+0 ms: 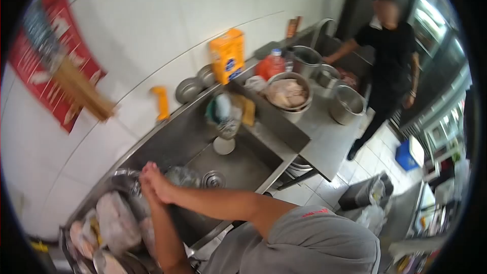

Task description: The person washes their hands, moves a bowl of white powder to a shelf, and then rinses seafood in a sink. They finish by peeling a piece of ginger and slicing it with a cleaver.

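Both my hands meet over the left part of a steel sink (258,155). My right hand (161,186) is pressed against my left hand (146,181), fingers closed together; whatever may be between the palms is hidden. Beside them is a shiny, crumpled-looking metallic or clear item (127,176), too blurred to name. A clear plastic-looking lump (182,176) lies in the basin just past my wrists, near the drain strainer (213,179). Left of my left forearm, wrapped bundles of pale food (116,218) are piled up.
A white cup (223,145) and bagged items (223,114) sit at the sink's far end. An orange box (227,56) stands on the ledge. Beyond, a steel table (319,144) bears a pot of pale meat (288,94) and metal pots (347,104). A person in black (388,56) stands there.
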Motion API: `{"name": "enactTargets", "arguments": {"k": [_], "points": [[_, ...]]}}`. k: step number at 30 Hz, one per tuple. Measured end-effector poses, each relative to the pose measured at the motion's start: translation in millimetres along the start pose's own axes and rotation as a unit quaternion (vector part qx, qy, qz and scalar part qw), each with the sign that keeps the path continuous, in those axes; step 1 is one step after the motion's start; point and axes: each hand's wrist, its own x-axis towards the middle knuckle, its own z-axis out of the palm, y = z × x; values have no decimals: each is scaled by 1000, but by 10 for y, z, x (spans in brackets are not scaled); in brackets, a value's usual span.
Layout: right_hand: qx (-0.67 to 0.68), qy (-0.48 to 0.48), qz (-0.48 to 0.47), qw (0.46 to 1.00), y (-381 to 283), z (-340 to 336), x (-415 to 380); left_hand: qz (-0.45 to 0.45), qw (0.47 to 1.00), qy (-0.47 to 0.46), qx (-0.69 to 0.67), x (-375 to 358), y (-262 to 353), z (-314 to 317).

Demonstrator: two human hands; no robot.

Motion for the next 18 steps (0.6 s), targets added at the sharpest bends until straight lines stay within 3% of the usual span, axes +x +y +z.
{"name": "enactTargets", "arguments": {"k": [2,4,7,8,10,13,16,18], "points": [[-224,54,-16,973,-114,17,177,-17,1000,-10,-20,-99,-65,94],[-432,84,-58,896,-321,167,246,-46,998,-36,-37,-235,-168,258],[-468,73,-59,878,-286,541,-129,-57,997,-45,-37,-240,-241,340],[-604,70,-53,792,-287,509,-144,-49,998,-33,-33,-175,-227,281],[-823,62,-38,564,-282,406,-209,-31,999,-10,-25,5,-211,41],[-897,25,-177,403,-168,186,-269,-5,1000,0,-14,353,-332,-519],[-920,-119,-279,247,-284,-82,-291,1,998,-31,-49,774,-528,-1126],[-960,-45,-177,210,-383,124,-174,-79,985,-46,-146,476,-332,-603]]}}
